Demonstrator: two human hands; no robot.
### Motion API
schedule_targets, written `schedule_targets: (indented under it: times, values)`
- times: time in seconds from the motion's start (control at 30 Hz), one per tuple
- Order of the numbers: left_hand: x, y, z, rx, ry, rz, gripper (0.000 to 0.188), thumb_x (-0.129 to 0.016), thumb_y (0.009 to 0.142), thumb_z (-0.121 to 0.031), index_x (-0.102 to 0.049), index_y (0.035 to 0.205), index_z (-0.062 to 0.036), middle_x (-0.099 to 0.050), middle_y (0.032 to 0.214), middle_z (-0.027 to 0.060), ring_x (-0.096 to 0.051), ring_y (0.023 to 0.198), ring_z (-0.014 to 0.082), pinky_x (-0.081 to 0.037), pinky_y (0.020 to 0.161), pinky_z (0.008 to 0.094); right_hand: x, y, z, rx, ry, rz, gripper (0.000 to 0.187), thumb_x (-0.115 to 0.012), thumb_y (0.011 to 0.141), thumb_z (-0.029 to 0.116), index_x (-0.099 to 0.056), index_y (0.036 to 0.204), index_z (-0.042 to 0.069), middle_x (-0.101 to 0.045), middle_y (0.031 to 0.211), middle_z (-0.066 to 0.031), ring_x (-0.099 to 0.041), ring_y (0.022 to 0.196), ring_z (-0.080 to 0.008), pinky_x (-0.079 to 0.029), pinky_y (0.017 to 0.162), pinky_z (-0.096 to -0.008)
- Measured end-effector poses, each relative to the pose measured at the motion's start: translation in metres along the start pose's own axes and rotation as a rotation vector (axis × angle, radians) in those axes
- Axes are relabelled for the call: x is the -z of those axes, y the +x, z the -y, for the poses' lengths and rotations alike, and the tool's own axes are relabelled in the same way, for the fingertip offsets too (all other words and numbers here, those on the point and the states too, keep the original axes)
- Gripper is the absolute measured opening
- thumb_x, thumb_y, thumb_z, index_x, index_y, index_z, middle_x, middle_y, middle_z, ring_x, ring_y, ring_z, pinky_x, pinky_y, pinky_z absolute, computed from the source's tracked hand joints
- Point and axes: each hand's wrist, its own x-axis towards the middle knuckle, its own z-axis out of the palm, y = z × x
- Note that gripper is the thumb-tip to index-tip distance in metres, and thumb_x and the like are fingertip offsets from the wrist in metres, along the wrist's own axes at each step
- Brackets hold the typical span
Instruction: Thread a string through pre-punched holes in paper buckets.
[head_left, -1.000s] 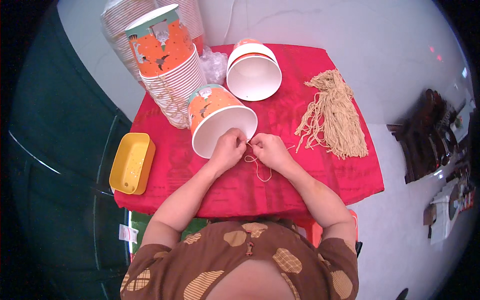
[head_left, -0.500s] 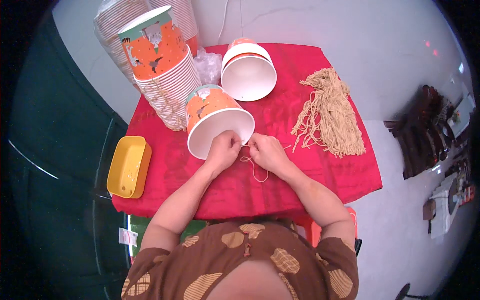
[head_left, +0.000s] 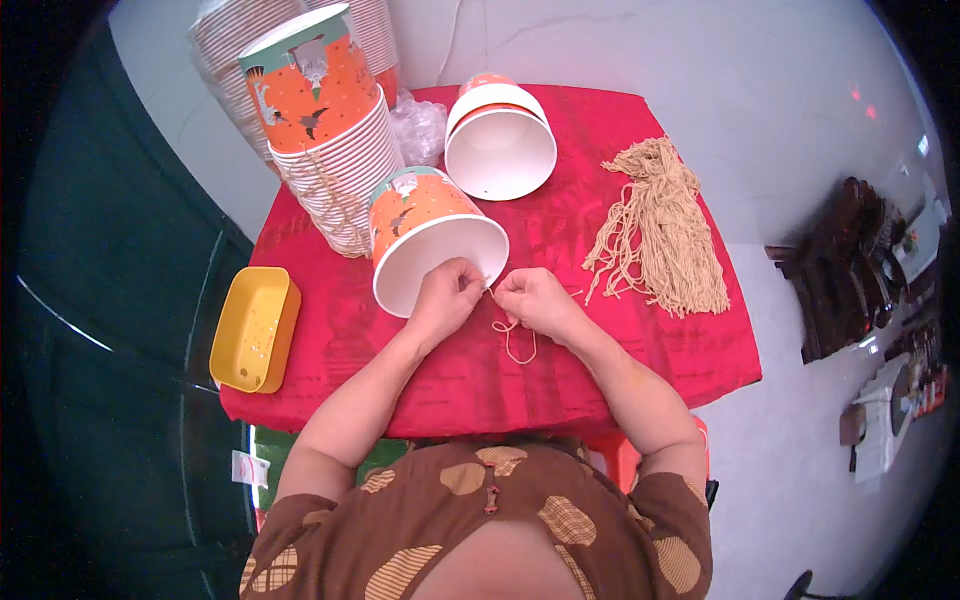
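Observation:
A paper bucket (head_left: 420,205), orange with a green band and a white inside, lies on its side with its mouth toward me. My left hand (head_left: 450,297) is closed at the lower right of that mouth, its fingertips pinching a thin beige cord (head_left: 520,352) by the rim. My right hand (head_left: 541,303) pinches the same cord just outside the rim. A loose loop of cord hangs below my right hand onto the red cloth. The exact spot where the cord meets the bucket is partly hidden by my fingers.
Tall stacked buckets (head_left: 335,165) stand at the back left, near a clear plastic bag (head_left: 418,130). More buckets (head_left: 500,150) lie nested behind. A yellow tray (head_left: 255,330) sits at the left edge of the red-covered table (head_left: 640,370); a bundle of beige cords (head_left: 660,235) lies right.
My right hand has shifted slightly, with its fingers turned more toward the rim. The cord loop below it has moved a little. The bucket has hardly moved.

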Motion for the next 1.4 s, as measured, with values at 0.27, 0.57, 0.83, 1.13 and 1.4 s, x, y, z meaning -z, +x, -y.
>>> schedule_targets:
  times: [0.27,0.57,0.83,1.13,1.4]
  values:
    - [0.001,0.002,0.0,0.025,0.037,0.033,0.01,-0.061,0.08,-0.009,-0.062,0.079,0.0013,-0.065,0.074,0.011,-0.061,0.069,0.0199,-0.049,0.065,0.0331,0.001,-0.008,0.006,0.342,-0.354,-0.064,0.014,-0.064,0.08,0.012,-0.064,0.076,-0.002,-0.063,0.063,-0.009,-0.061,0.058,-0.0146,-0.049,0.055,-0.0319]
    - [0.0,-0.002,0.004,-0.015,-0.068,0.06,0.006,-0.064,0.081,-0.006,-0.066,0.085,-0.0004,-0.064,0.08,0.0042,-0.059,0.074,0.0109,-0.048,0.068,0.0261,0.0,-0.006,0.002,0.392,-0.553,-0.113,0.011,-0.063,0.077,0.015,-0.064,0.076,0.004,-0.066,0.071,-0.0153,-0.065,0.067,-0.034,-0.051,0.06,-0.0445]
    - [0.005,-0.005,-0.008,-0.045,-0.12,0.131,0.008,-0.066,0.083,-0.006,-0.068,0.084,0.0012,-0.066,0.083,0.0037,-0.058,0.077,0.0099,-0.047,0.07,0.0248,0.002,-0.002,-0.002,0.251,-0.677,-0.104,0.013,-0.06,0.074,0.015,-0.066,0.076,0.004,-0.066,0.075,-0.0197,-0.066,0.075,-0.0378,-0.052,0.067,-0.0502]
    - [0.004,0.0,-0.004,-0.007,0.036,0.162,0.016,-0.062,0.084,-0.014,-0.066,0.082,0.0017,-0.067,0.076,0.0122,-0.064,0.071,0.0214,-0.049,0.067,0.0343,0.022,0.003,-0.001,0.186,-0.574,-0.025,0.019,-0.058,0.075,0.013,-0.069,0.08,-0.001,-0.066,0.077,-0.0229,-0.066,0.075,-0.0368,-0.052,0.069,-0.0462]
    - [0.006,-0.001,-0.006,0.041,0.06,0.193,0.014,-0.066,0.083,-0.011,-0.067,0.085,0.003,-0.066,0.075,0.0069,-0.058,0.07,0.012,-0.048,0.064,0.0293,0.037,-0.007,0.015,-0.022,-0.097,0.325,0.011,-0.064,0.082,0.012,-0.066,0.077,0.003,-0.057,0.064,0.0043,-0.046,0.055,-0.0037,-0.037,0.049,-0.0218]
